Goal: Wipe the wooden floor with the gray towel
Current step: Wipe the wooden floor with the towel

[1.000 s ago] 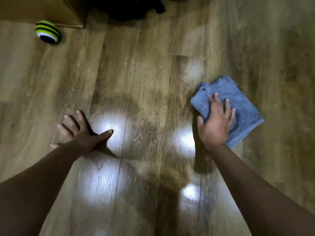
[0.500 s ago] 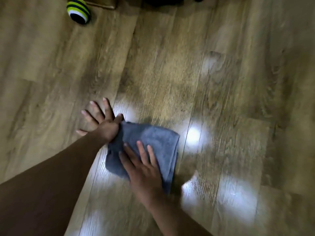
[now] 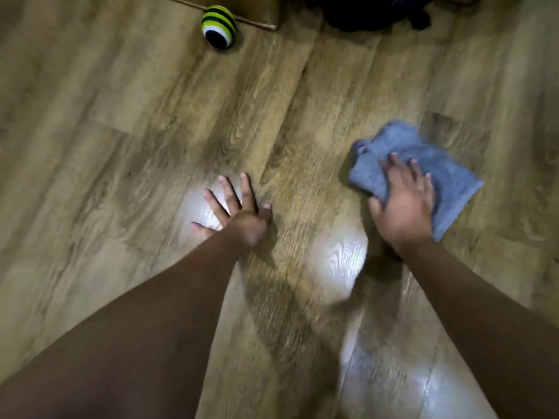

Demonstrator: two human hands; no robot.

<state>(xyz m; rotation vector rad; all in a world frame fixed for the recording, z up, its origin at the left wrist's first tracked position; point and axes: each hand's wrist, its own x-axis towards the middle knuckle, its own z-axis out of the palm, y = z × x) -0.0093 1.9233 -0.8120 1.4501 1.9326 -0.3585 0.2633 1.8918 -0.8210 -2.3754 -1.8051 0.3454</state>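
Pressing the gray towel flat on the wooden floor with the right hand.

The right hand's fingers lie straight and slightly spread on top of the towel, which is bunched and folded beneath them; its cloth shows beyond the fingertips and out to their right, and the thumb sits at its near left edge. The left hand rests palm down on the bare floor, well apart from the towel, its fingers straight and fanned wide over a bright patch of reflected light. Far beyond the left fingertips a ball striped green, black and white sits on the floor, just beside the lower edge of a piece of wooden furniture. A dark heap lies far beyond the right fingers; what it is cannot be told.
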